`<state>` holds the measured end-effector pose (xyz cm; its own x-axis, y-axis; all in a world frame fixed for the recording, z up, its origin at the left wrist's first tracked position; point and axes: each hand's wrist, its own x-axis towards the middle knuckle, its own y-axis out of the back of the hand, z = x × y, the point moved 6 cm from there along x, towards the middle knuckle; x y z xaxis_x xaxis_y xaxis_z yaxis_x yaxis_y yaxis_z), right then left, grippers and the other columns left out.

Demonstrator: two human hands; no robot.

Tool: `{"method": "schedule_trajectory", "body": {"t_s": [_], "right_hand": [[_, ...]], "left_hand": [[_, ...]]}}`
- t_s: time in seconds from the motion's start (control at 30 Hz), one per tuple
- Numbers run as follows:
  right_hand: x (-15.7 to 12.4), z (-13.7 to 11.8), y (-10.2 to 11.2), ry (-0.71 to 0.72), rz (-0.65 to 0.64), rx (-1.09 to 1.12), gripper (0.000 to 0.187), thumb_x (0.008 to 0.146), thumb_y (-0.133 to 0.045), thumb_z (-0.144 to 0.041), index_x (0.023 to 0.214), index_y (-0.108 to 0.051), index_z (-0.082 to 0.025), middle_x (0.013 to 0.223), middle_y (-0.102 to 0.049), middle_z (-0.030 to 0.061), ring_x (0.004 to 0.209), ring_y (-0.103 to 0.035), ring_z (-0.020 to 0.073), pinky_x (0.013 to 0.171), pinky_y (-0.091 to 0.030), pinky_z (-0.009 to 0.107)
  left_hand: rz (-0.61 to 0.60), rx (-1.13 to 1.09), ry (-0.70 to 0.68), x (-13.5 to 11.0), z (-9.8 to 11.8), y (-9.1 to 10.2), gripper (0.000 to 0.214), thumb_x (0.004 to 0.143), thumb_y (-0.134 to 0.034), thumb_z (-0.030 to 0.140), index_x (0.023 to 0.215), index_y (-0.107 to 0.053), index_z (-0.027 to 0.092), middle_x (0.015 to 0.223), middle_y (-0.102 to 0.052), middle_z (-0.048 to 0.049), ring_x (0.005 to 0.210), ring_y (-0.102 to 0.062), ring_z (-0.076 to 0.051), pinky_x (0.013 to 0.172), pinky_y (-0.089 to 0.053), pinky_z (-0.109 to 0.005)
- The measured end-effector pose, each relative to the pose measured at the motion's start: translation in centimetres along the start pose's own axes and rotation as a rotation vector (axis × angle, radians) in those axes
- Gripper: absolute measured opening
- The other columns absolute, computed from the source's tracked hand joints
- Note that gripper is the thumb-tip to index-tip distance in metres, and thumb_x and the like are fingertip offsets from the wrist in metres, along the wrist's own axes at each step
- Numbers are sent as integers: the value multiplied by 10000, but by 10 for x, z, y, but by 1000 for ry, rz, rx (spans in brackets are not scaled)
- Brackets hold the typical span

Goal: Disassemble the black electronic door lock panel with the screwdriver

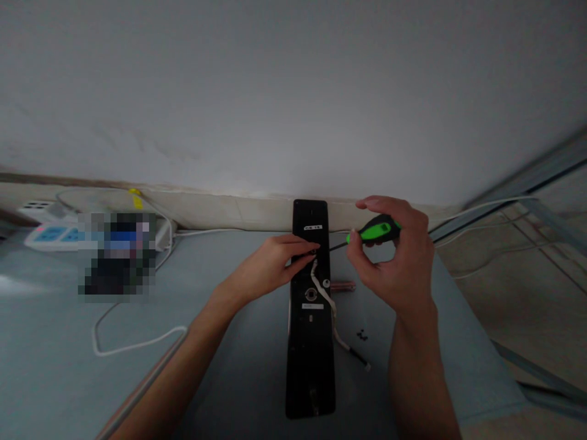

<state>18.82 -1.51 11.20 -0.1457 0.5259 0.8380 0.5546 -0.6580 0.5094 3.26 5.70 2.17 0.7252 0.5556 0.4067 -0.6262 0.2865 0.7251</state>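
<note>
On a blue table (247, 373), a black panel (309, 360) stretched away beneath the left hand (277, 260), grip unclear, the right hand (406, 260) clutching a screwdriver (376, 231) at right.

From my end of the feed, the long panel (310, 363) looks like smooth black stuff with a dull sheen, can't tell if it's metal or plastic. Label (313, 228) seems to be paper. Screwdriver (376, 231) has a green-and-black plastic-looking handle and a dark metal shaft. I'm also seeing a white plastic power strip (59, 238), a smooth matt tabletop (247, 366), and a matt, slightly scuffed wall (293, 98).
</note>
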Motion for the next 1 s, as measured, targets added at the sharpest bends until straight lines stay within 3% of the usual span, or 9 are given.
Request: {"method": "schedule_trajectory", "body": {"t_s": [0.1, 0.3, 0.47, 0.57, 0.63, 0.83, 0.9, 1.0], "right_hand": [[0, -3, 0, 38, -5, 13, 526, 840, -665, -109, 1324, -503, -239, 1188, -692, 100, 1133, -682, 255, 907, -638, 431], [-2, 2, 4, -41, 45, -44, 378, 872, -727, -150, 1195, -564, -259, 1057, -702, 31, 842, -717, 169, 680, -635, 304], [-1, -1, 3, 22, -11, 36, 496, 839, -647, -102, 1300, -511, -226, 1174, -675, 90, 1091, -687, 251, 854, -632, 420], [-1, 2, 3, -20, 8, -42, 414, 868, -710, -164, 1239, -552, -257, 1104, -703, 57, 892, -713, 202, 698, -626, 346], [-1, 0, 6, -6, 53, -100, 379, 868, -744, -185, 1196, -572, -265, 1043, -719, 34, 825, -710, 185, 675, -618, 328], [0, -3, 4, 7, -29, -21, 496, 871, -644, -120, 1314, -501, -291, 1185, -700, 79, 1098, -688, 267, 868, -622, 423], [0, -3, 4, 6, -21, -23, 475, 876, -673, -137, 1297, -513, -288, 1169, -704, 72, 1047, -709, 254, 846, -629, 408], [-2, -2, 4, -8, 20, -24, 424, 873, -726, -148, 1237, -552, -280, 1094, -709, 40, 814, -719, 179, 678, -625, 326]], "left_hand": [[-5, -2, 3, 0, 1, 1, 276, 1009, -612, 191, 1257, -726, 152, 1200, -773, -95, 1075, -752, -241, 980, -612, -398], [-15, -3, 16, 0, -2, -1, 295, 1011, -613, 213, 1286, -719, 195, 1229, -762, -92, 1091, -747, -244, 993, -605, -414], [-2, 9, 2, 1, -2, -1, 283, 1008, -614, 215, 1264, -729, 179, 1186, -776, -95, 1049, -757, -242, 968, -614, -403], [-3, 8, 1, 1, -2, 0, 279, 1010, -613, 219, 1260, -731, 182, 1199, -773, -90, 1066, -753, -239, 983, -606, -398], [-3, 5, 4, 2, -1, 0, 277, 1012, -609, 219, 1258, -732, 183, 1202, -773, -89, 1069, -751, -237, 985, -604, -397], [11, 2, -6, 2, 0, 1, 265, 1010, -608, 222, 1236, -740, 189, 1184, -780, -85, 1061, -753, -232, 967, -607, -379], [25, -1, -17, 2, 1, 1, 263, 1011, -604, 224, 1233, -741, 190, 1170, -785, -82, 1049, -756, -226, 959, -609, -373], [28, -2, -14, 2, 1, 1, 262, 1011, -602, 224, 1228, -745, 192, 1168, -785, -82, 1051, -756, -228, 966, -608, -381]]}}
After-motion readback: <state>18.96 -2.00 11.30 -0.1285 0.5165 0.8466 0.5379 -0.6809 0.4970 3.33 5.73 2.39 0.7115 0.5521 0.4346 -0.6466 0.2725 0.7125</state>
